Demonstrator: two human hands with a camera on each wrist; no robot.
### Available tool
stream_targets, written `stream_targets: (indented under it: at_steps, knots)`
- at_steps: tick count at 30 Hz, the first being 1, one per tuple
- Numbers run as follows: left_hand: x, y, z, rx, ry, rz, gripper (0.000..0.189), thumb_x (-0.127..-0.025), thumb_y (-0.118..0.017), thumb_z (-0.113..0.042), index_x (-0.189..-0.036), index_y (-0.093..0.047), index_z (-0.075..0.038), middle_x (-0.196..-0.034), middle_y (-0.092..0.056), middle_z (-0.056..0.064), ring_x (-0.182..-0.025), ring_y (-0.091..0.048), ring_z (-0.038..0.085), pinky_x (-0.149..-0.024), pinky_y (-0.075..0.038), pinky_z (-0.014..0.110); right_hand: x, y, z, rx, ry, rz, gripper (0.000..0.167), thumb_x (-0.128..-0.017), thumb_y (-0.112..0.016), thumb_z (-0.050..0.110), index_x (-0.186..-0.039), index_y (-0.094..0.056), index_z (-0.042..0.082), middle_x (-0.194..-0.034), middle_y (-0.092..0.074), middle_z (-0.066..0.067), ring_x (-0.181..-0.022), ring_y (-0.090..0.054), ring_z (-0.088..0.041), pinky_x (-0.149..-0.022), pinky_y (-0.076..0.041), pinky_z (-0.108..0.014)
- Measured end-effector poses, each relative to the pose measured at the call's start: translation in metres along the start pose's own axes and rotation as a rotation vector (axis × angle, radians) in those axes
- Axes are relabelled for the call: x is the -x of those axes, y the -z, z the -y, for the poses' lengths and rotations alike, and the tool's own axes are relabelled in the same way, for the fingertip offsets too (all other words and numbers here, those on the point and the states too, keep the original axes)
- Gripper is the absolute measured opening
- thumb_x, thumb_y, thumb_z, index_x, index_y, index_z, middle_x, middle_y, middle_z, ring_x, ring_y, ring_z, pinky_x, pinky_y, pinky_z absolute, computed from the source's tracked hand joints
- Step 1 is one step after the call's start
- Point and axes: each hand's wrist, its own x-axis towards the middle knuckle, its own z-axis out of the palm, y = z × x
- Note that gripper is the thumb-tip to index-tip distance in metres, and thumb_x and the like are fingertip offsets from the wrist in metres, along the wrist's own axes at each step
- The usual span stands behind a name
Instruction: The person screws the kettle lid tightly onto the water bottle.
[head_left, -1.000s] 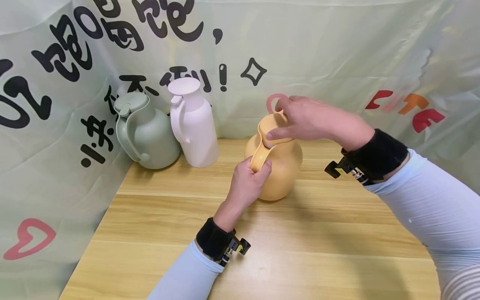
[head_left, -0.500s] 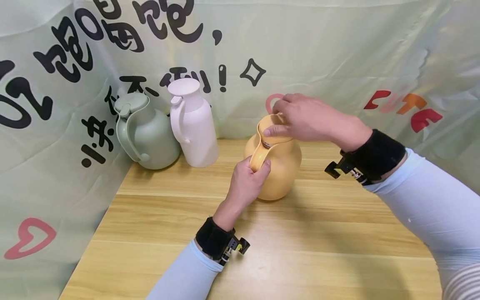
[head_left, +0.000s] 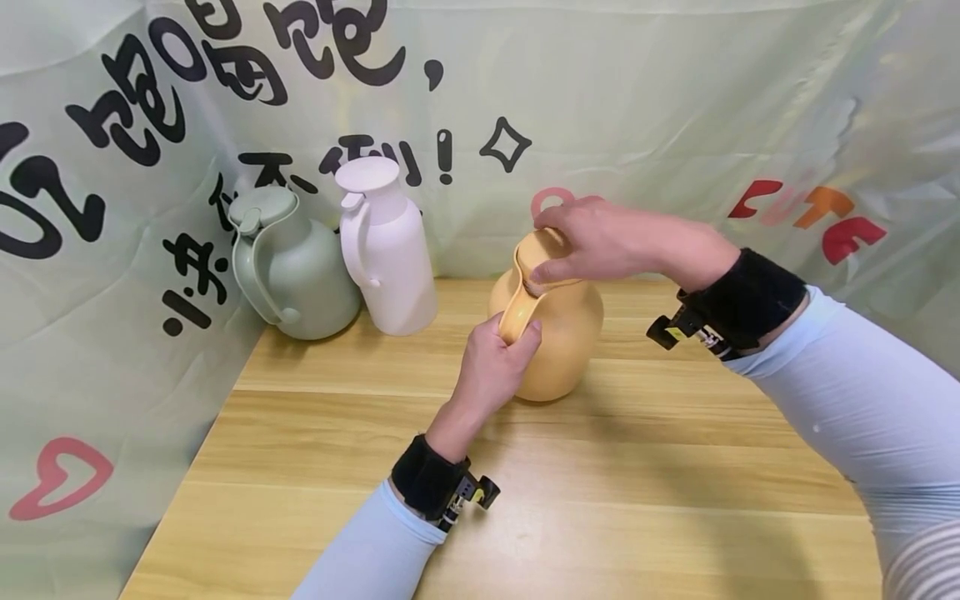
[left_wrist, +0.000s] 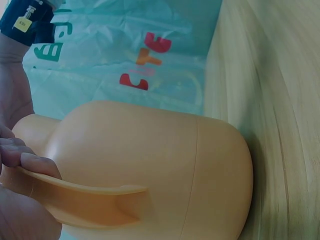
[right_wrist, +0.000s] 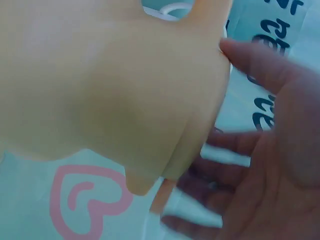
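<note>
A yellow-orange thermos jug [head_left: 566, 354] stands upright on the table in the head view. My left hand [head_left: 491, 367] grips its handle [head_left: 519, 315], with the thumb along the top. From above, my right hand [head_left: 611, 237] spans the round lid [head_left: 538, 248], thumb on the near edge and fingers at the far side. The left wrist view shows the jug's body [left_wrist: 135, 145] sideways and my left fingers [left_wrist: 40, 165] around the handle. In the right wrist view the right hand [right_wrist: 280, 160] is at the jug's top; the lid is mostly hidden there.
A sage-green jug [head_left: 318, 271] and a pale pink jug [head_left: 393, 258] stand at the back left of the wooden table [head_left: 600, 533]. A printed cloth [head_left: 637, 100] hangs behind and along the left side.
My right hand has turned slightly on the lid, its fingers shifting left along the far edge and the wrist moving a little left. The left hand and jug stay nearly still.
</note>
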Motion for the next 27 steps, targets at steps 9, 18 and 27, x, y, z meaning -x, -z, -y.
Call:
stream_targets:
  at_steps: [9,18,27]
  knots:
    - [0.000,0.000,0.000,-0.005,-0.006,-0.002,0.039,-0.095,-0.063,-0.036,-0.066,-0.049,-0.015,-0.055,-0.040,-0.006,-0.050,-0.040,0.011,-0.048,-0.033,0.027,-0.002,-0.007,0.009,0.178,-0.150,-0.077,0.076,-0.092,-0.045,0.082,-0.105,-0.055,0.008,-0.098,-0.060,-0.010,-0.098,-0.063,-0.033,-0.086,-0.045,-0.051]
    - [0.001,0.000,-0.001,-0.012,0.001,-0.006,0.039,-0.094,-0.063,-0.036,-0.065,-0.048,-0.016,-0.054,-0.040,-0.007,-0.049,-0.039,0.011,-0.048,-0.033,0.028,0.001,0.005,-0.002,-0.058,0.031,0.027,0.069,-0.095,-0.068,0.054,-0.145,-0.052,0.008,-0.120,-0.065,-0.012,-0.109,-0.060,-0.027,-0.099,-0.047,-0.045]
    - [0.002,0.001,-0.002,0.003,0.008,0.001,0.039,-0.095,-0.063,-0.035,-0.065,-0.048,-0.015,-0.054,-0.040,-0.006,-0.048,-0.038,0.012,-0.048,-0.032,0.028,-0.002,0.004,0.001,-0.015,-0.011,0.032,0.059,-0.092,-0.070,0.052,-0.130,-0.059,0.008,-0.105,-0.062,-0.010,-0.096,-0.058,-0.024,-0.085,-0.045,-0.038]
